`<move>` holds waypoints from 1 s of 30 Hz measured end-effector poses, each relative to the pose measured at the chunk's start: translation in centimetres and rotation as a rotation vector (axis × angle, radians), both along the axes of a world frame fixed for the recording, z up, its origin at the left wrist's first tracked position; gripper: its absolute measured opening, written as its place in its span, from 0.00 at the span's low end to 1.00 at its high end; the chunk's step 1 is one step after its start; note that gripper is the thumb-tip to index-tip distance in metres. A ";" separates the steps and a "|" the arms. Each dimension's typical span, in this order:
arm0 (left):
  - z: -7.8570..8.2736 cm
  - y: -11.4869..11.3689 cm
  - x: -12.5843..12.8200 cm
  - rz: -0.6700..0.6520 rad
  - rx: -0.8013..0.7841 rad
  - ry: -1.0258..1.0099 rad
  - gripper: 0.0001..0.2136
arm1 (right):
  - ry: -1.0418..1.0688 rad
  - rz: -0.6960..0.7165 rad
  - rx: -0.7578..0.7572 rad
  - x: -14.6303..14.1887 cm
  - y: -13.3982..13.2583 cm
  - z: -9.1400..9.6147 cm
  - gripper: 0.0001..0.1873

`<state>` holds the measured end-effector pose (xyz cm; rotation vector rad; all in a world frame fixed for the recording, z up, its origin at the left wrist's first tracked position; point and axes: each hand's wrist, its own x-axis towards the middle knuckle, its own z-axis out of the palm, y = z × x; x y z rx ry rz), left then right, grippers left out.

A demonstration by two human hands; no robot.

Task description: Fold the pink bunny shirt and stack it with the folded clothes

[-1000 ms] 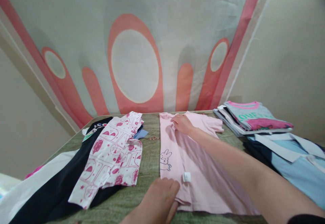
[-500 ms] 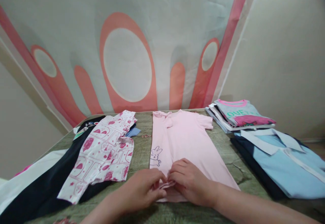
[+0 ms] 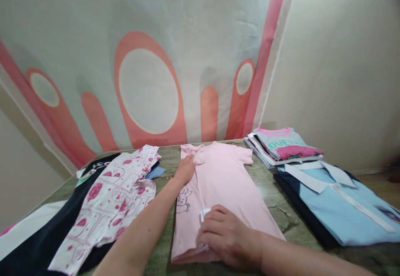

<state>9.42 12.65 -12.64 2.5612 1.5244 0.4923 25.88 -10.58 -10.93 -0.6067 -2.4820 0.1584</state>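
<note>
Pink shirt (image 3: 225, 184) lies flat, folded lengthwise; bunny print (image 3: 183, 196) showing.

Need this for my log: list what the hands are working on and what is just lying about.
In hand: pink bunny-print garment, left hand at its far shoulder, right hand on its near hem.
Lying about: pink-and-white patterned garment, black garment, folded stack, light blue shirt.
</note>
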 end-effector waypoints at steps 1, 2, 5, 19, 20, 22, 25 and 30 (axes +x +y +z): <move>-0.7 0.0 -0.2 -0.004 0.003 0.003 0.21 | -0.013 0.023 -0.025 0.1 -0.1 0.0 0.08; -1.2 -0.1 -0.6 -0.008 0.004 0.007 0.22 | -0.017 0.048 -0.058 0.1 -0.2 -0.1 0.08; -2.3 -0.4 -1.8 -0.017 0.004 0.014 0.25 | 0.010 0.082 -0.171 0.2 -0.3 0.1 0.10; -0.2 5.9 -3.5 0.200 0.069 -0.152 0.10 | 0.200 -0.834 -0.417 1.8 23.2 -0.8 0.15; -0.4 6.0 -3.4 0.200 0.077 -0.160 0.08 | 0.204 -0.860 -0.403 1.4 24.8 -1.0 0.17; -1.0 5.7 -3.2 0.195 0.101 -0.173 0.12 | 0.206 -0.890 -0.383 0.4 27.1 -1.4 0.20; -1.9 5.2 -3.2 0.182 0.129 -0.185 0.16 | 0.200 -0.894 -0.375 -1.1 29.4 -2.0 0.22; -2.3 5.1 -3.4 0.187 0.126 -0.214 0.16 | 0.262 -0.862 -0.389 -1.8 31.0 -2.2 0.12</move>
